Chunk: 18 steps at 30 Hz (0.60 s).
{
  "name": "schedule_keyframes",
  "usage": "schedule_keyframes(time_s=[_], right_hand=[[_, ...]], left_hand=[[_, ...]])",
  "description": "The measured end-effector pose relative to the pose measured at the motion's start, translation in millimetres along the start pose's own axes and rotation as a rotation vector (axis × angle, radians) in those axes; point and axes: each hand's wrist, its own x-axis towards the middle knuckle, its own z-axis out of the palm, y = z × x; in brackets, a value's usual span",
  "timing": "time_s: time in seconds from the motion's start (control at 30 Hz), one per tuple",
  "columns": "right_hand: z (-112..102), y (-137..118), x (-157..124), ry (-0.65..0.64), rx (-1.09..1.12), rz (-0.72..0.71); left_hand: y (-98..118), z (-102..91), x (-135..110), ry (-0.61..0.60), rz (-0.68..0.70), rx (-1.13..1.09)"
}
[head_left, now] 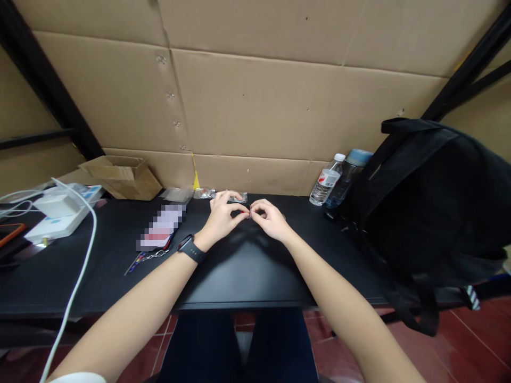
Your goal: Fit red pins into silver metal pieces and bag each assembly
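Both hands meet over the far middle of the black table [247,271]. My left hand [223,215], with a black watch on its wrist, pinches a small dark object [244,208] between thumb and fingers. My right hand [271,218] pinches the same small object from the other side, fingers curled. The object is too small to name. Just behind the hands lie small clear plastic bags [203,193] with little parts inside.
A black backpack [431,213] fills the table's right side, with two water bottles [327,181] beside it. At left are an open cardboard box [120,173], a white power strip and cable [64,213], a badge with keychain [159,234]. Cardboard lines the wall.
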Motion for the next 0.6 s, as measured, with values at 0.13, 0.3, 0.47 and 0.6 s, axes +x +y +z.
schedule_keyframes(time_s=[0.13, 0.3, 0.47, 0.6], right_hand=[[-3.4, 2.6, -0.3, -0.017, -0.127, -0.057], [-9.0, 2.5, 0.1, -0.049, -0.165, -0.107], [-14.7, 7.8, 1.1, -0.069, -0.250, -0.070], [-19.3, 18.8, 0.7, -0.135, -0.370, -0.053]], left_hand=[[-0.1, -0.4, 0.1, -0.035, -0.052, -0.051], [-1.4, 5.5, -3.9, -0.197, -0.034, 0.032], [-14.3, 6.5, -2.3, -0.283, -0.039, 0.049], [-42.0, -11.0, 5.1, -0.183, -0.103, 0.047]])
